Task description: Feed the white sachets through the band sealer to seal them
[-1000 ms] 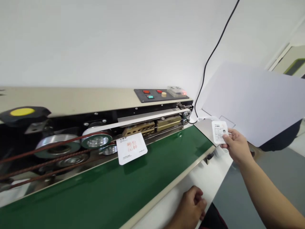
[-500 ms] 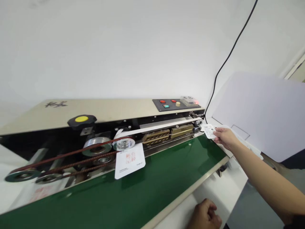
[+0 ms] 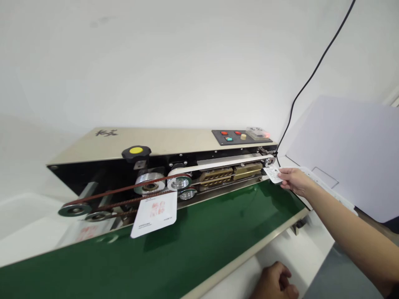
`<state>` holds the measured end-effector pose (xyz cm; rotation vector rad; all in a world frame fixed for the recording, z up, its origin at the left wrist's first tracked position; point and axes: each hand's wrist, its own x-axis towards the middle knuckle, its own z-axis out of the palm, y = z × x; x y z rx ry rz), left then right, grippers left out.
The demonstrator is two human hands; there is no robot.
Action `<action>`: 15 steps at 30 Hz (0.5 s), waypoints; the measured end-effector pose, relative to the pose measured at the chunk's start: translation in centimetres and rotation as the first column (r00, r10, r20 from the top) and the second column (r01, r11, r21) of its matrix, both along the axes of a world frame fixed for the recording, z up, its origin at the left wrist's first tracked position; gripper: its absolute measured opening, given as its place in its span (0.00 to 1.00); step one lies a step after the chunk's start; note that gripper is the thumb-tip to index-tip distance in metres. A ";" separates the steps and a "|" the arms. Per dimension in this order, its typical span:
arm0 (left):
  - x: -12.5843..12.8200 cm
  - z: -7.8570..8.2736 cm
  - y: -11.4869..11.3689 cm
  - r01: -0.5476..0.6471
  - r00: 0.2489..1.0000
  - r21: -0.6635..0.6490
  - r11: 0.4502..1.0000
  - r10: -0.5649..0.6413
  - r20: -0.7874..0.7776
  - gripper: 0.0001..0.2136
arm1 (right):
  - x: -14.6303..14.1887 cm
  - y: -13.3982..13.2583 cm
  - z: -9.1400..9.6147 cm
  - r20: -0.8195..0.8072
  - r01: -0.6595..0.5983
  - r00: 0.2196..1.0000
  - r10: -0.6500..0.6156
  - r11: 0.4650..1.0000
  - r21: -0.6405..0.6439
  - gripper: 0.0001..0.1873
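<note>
**White sachet (image 3: 273, 175) pinched at the band sealer (image 3: 174, 143) belt entry**

The sachet sits at the right end of the machine's paired white belts, just above the green conveyor belt (image 3: 218, 232). The right hand (image 3: 293, 182) is closed on it, thumb and fingers pinching one end, with the other end toward the belts. A second printed sachet (image 3: 154, 214) stands tilted on the conveyor, its top behind the lower pulleys. The left hand (image 3: 274, 282) lies partly curled beyond the desk's (image 3: 280, 245) near edge, cut off by the frame; any grip cannot be confirmed. The control panel (image 3: 238, 137) is lit red; a white sheet (image 3: 346, 158) stands right.
</note>
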<state>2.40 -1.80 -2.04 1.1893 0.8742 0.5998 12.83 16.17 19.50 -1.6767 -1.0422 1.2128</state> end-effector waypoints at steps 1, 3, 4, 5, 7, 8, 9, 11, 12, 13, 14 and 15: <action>-0.1 0.1 0.0 0.007 1.000 -0.015 1.000 -0.007 0.012 0.13 | -0.2 -0.1 -0.1 -0.006 -0.008 1.000 0.008 1.000 -0.003 0.07; -0.2 0.4 0.0 0.022 0.999 -0.045 0.999 -0.021 0.026 0.13 | -0.5 -0.3 -0.2 -0.017 -0.026 1.000 0.025 1.000 -0.006 0.08; -0.2 0.5 0.0 0.029 0.999 -0.054 0.998 -0.027 0.029 0.13 | -0.6 -0.5 -0.2 -0.023 -0.036 0.999 0.036 0.999 -0.007 0.09; -0.2 0.7 -0.1 0.024 0.999 -0.054 0.998 -0.023 0.025 0.13 | -0.7 -0.6 -0.2 -0.027 -0.047 0.999 0.046 0.999 -0.008 0.10; -0.2 0.8 0.0 -0.011 1.000 -0.034 0.999 0.011 -0.004 0.13 | -0.9 -0.9 -0.3 -0.031 -0.066 0.997 0.066 0.998 -0.012 0.11; -0.3 0.9 0.0 -0.026 0.999 -0.020 0.999 0.026 -0.021 0.12 | -1.0 -1.0 -0.3 -0.033 -0.072 0.997 0.072 0.997 -0.015 0.12; -0.3 0.9 0.0 -0.031 0.999 -0.010 0.999 0.031 -0.032 0.12 | -1.1 -1.1 -0.4 -0.032 -0.076 0.997 0.075 0.997 -0.014 0.13; -0.5 0.8 0.1 -0.008 0.999 -0.004 1.000 0.008 -0.033 0.12 | -1.3 -1.4 -0.5 -0.024 -0.083 0.996 0.083 0.997 -0.007 0.14; -0.6 0.8 0.2 0.005 1.000 -0.005 1.000 -0.005 -0.031 0.13 | -1.3 -1.5 -0.6 -0.020 -0.085 0.996 0.085 0.996 -0.005 0.14; -0.6 0.7 0.2 0.010 0.999 -0.006 1.000 -0.010 -0.031 0.13 | -1.3 -1.7 -0.6 -0.012 -0.091 0.996 0.091 0.996 -0.004 0.14; -0.7 0.6 0.3 0.010 0.999 -0.003 1.000 -0.010 -0.030 0.14 | -1.2 -1.9 -0.6 0.008 -0.104 0.994 0.104 0.995 0.000 0.14; -0.7 0.5 0.3 0.009 1.000 0.001 1.000 -0.009 -0.027 0.14 | -1.0 -2.1 -0.5 0.045 -0.120 0.992 0.120 0.993 0.011 0.15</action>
